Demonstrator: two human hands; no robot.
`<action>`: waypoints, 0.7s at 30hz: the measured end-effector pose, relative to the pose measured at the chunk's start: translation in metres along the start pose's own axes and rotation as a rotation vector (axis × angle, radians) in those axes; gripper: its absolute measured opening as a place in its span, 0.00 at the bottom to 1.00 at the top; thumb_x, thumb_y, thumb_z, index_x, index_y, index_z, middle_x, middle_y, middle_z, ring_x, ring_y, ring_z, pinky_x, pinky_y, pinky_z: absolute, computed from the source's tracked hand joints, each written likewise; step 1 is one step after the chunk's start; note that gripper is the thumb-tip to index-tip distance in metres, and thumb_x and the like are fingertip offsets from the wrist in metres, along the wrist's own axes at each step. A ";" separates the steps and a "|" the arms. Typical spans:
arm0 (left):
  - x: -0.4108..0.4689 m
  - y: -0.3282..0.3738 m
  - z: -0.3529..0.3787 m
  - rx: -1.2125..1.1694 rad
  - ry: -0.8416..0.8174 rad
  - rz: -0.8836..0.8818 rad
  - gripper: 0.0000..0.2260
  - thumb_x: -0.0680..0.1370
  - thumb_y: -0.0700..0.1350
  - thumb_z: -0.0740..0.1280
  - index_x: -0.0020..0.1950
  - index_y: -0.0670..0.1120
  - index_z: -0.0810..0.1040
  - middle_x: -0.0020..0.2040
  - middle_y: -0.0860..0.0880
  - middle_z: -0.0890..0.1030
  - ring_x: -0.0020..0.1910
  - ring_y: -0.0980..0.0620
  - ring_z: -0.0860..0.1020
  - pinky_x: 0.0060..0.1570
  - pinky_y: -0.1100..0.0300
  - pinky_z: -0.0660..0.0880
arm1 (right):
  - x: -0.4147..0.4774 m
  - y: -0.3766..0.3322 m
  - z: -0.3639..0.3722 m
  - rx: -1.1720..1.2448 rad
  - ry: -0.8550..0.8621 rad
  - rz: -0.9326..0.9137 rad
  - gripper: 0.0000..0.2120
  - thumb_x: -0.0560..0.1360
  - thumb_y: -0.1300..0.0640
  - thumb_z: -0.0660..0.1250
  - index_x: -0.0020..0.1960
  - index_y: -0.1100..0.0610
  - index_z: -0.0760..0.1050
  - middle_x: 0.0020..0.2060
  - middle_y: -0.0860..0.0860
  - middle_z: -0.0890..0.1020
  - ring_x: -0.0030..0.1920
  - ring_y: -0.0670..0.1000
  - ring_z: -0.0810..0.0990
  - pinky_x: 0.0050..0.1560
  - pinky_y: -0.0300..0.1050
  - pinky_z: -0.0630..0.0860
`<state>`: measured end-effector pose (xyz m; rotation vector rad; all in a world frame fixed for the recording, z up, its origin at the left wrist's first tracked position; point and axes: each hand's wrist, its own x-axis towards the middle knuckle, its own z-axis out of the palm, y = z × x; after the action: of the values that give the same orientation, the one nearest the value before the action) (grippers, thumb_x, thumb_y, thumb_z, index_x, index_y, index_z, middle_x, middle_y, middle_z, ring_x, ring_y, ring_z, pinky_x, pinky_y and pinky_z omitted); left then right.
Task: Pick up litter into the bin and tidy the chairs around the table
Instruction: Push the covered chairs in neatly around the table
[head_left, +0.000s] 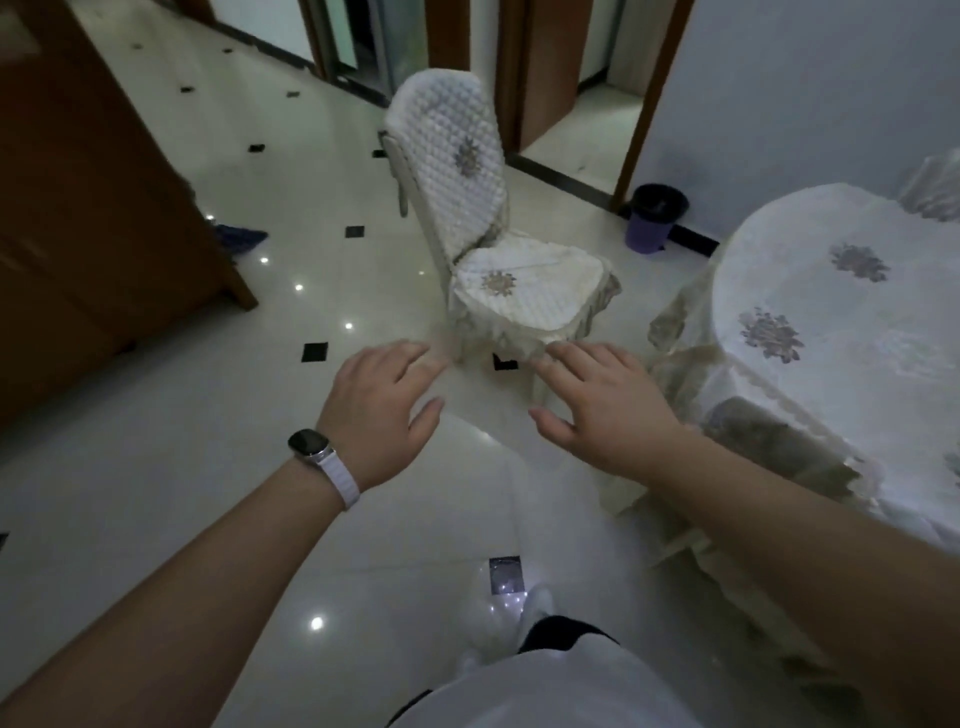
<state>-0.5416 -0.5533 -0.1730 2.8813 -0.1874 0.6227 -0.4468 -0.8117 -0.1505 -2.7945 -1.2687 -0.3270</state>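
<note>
Both grips, left hand and right hand, reach forward wide and empty toward the white quilted fabric-covered chair. It stands apart from the round cloth-draped counter, probably awaiting repositioning. The purple bin stands by the wall beyond.

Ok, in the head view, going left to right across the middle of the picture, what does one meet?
Wooden door → blue cloth on the floor → covered chair → purple bin → table with floral cloth. Lower down, the left hand lies left of the right hand, both open and empty.
</note>
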 end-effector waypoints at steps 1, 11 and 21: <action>-0.003 -0.011 -0.003 0.011 0.003 -0.025 0.18 0.76 0.50 0.65 0.63 0.44 0.80 0.61 0.42 0.80 0.60 0.41 0.78 0.58 0.46 0.73 | 0.014 -0.005 0.004 0.009 0.008 -0.028 0.25 0.75 0.40 0.58 0.63 0.55 0.75 0.60 0.55 0.78 0.60 0.58 0.76 0.61 0.53 0.69; 0.048 -0.118 -0.002 0.156 -0.043 -0.166 0.18 0.77 0.51 0.63 0.63 0.45 0.80 0.61 0.42 0.80 0.61 0.40 0.78 0.59 0.44 0.73 | 0.173 -0.017 0.069 0.138 0.105 -0.206 0.24 0.76 0.41 0.58 0.62 0.56 0.77 0.60 0.56 0.78 0.59 0.59 0.77 0.59 0.54 0.71; 0.183 -0.203 0.015 0.219 -0.100 -0.206 0.19 0.78 0.52 0.60 0.64 0.46 0.79 0.63 0.43 0.80 0.62 0.40 0.77 0.61 0.40 0.73 | 0.337 0.041 0.096 0.174 0.136 -0.257 0.23 0.76 0.42 0.59 0.61 0.56 0.76 0.61 0.55 0.78 0.59 0.58 0.76 0.60 0.54 0.69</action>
<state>-0.3376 -0.3735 -0.1413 3.0878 0.1738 0.4886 -0.1844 -0.5765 -0.1703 -2.4256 -1.5438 -0.3902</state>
